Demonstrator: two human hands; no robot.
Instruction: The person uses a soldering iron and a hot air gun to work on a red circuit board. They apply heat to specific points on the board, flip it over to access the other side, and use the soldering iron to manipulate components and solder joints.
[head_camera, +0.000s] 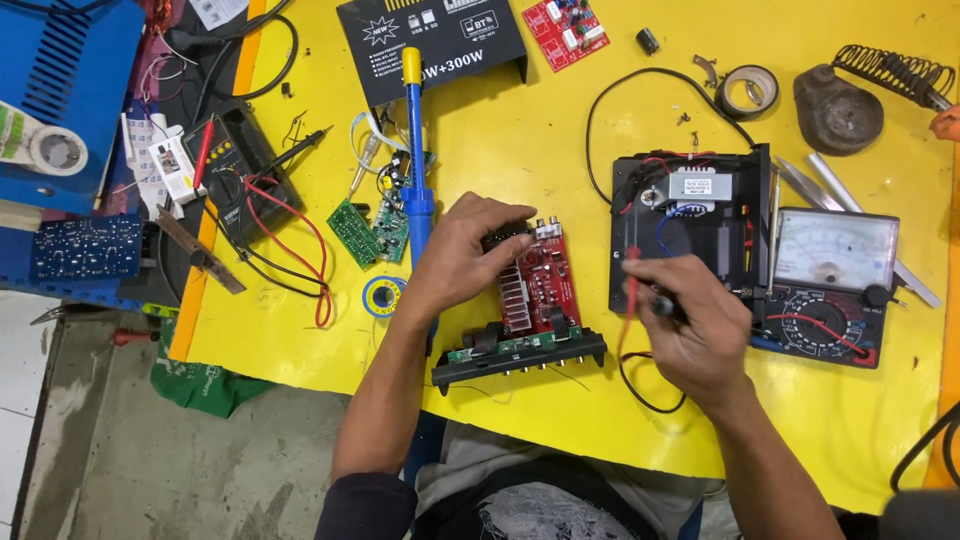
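Item: red circuit board (540, 285) lying on yellow table (520, 160); I am watching left hand (465, 255) clamping it, right hand (690, 315) pinching red probe (633, 285). Probe tip seemingly not touching board; meter (830, 285) sitting alongside.

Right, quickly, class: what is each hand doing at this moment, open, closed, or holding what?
Left hand: curled down over the red circuit board, gripping its top edge.
Right hand: closed around the multimeter probes, red one pointing up.
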